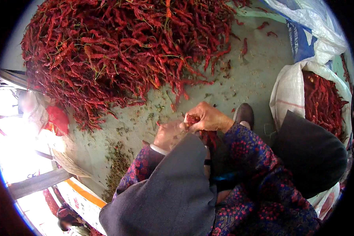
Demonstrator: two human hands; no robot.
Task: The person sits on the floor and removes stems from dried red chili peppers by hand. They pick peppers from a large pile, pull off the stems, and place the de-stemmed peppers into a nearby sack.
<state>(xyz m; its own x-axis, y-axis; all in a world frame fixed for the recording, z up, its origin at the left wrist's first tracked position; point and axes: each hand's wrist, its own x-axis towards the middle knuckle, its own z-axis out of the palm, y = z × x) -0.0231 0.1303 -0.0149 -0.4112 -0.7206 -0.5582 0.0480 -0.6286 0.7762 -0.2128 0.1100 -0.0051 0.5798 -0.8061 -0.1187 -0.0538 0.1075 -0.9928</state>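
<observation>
The right hand (pixel 211 117) grips red chili (pixel 192 119) beside the left hand (pixel 168 135), its hold unclear, in apparent cleaning that next calls for precise pinching.

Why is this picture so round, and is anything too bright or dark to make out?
Head view: the fisheye lens gives the round, black-rimmed frame; glare bleaches the left edge near the red bundle; shadow hides detail below the right hand; the chili heap shows clearly.
</observation>
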